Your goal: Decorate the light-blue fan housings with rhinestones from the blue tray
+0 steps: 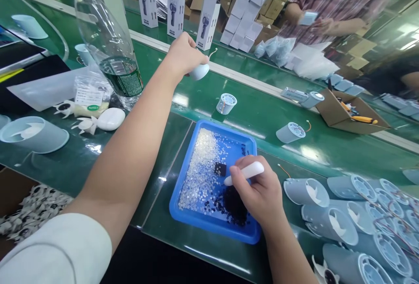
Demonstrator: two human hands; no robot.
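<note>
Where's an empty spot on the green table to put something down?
Bare green belt lies between the blue tray, the cardboard box and the fan housings. Crowded: those piled housings by the right hand, and the bottle corner.

1. The left hand (183,54) reaches far across the green table (327,144), fingers closed around a pale blue fan part (198,71).
2. The right hand (258,192) grips a white stick (245,173) over the blue tray (212,225) of tiny washers (199,174).
3. Pale blue housings (343,218) lie piled to the right of the tray.
</note>
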